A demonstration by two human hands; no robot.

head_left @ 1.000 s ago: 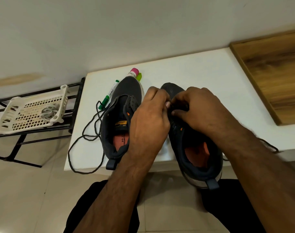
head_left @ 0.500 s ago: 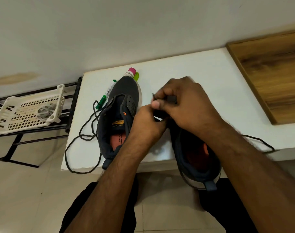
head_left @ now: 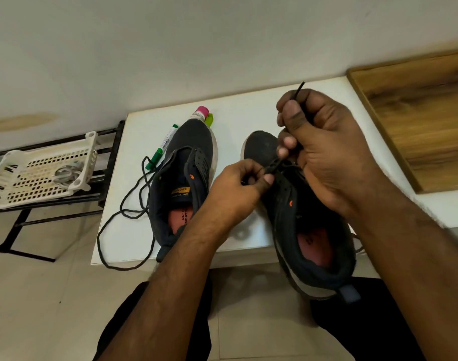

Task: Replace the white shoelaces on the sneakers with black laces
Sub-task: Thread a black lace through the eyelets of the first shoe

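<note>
Two dark sneakers stand on a white table (head_left: 248,110). The left sneaker (head_left: 182,183) has no lace in it; a loose black lace (head_left: 123,214) lies beside it and hangs over the table's front edge. The right sneaker (head_left: 308,230) overhangs the front edge. My left hand (head_left: 238,188) pinches that sneaker's eyelet flap near the toe. My right hand (head_left: 324,149) grips a black lace (head_left: 299,88) that comes up from the eyelets, its tip poking out above my fist.
A green marker (head_left: 161,148) and a pink-capped bottle (head_left: 200,114) lie behind the left sneaker. A white perforated basket (head_left: 44,170) sits on a black metal rack (head_left: 113,157) to the left. A wooden board (head_left: 426,113) lies at the right.
My right hand has pulled the black lace up and away from the eyelets, so more lace tip shows above the fist. My left hand has stayed at the eyelet flap.
</note>
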